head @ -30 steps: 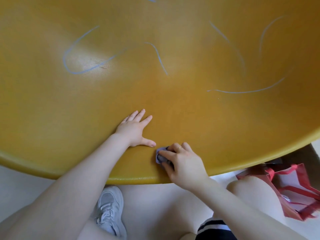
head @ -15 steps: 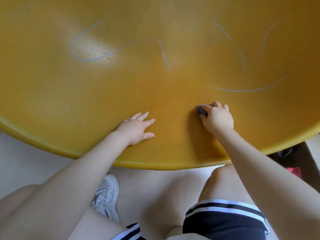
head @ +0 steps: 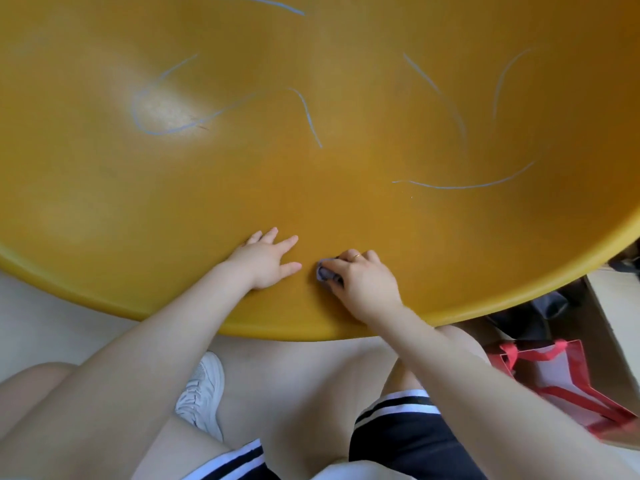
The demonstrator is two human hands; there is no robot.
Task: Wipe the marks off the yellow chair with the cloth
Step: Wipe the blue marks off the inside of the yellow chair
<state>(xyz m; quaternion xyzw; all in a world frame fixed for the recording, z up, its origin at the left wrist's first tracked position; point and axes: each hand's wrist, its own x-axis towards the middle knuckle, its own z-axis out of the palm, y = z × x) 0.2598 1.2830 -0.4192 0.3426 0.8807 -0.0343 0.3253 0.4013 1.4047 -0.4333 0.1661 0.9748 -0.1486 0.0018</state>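
The right hand (head: 363,282) grips the bunched cloth (head: 325,271) against the yellow chair (head: 104,202) near its front edge; the left hand (head: 265,259) lies flat beside it, fingers spread. Best to keep firm pressure and carry strokes up to the blue marks (head: 464,185) (all well apart from the cloth). Most of the cloth is hidden under the fingers.

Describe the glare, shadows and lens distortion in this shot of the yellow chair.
Head view: a bright white glare patch washes out the yellow chair inside the looped blue mark; soft shadow sits beside the cloth under the right hand; the wide lens bows the chair's front edge; the forearms look slightly soft.
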